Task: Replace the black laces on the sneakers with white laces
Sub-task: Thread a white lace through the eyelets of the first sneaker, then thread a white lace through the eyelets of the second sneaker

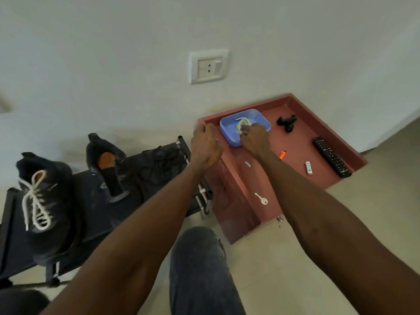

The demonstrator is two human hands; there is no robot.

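One white lace (242, 123) coiled in blue tray (229, 135), right hand (254, 138) pinching it; left hand (204, 144) loosely curled, empty.

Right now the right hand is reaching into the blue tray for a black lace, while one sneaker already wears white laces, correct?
Not quite: the lace that the right hand reaches for in the blue tray is white, not black, as the head view shows. One sneaker does wear white laces.

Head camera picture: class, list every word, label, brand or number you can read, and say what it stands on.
None can be read.
Remote control: button markings too small and blurred.
Small white stick: faint marks, unreadable.
Sneaker with no lace: pale side mark, blurred.
Wall socket: no text visible.
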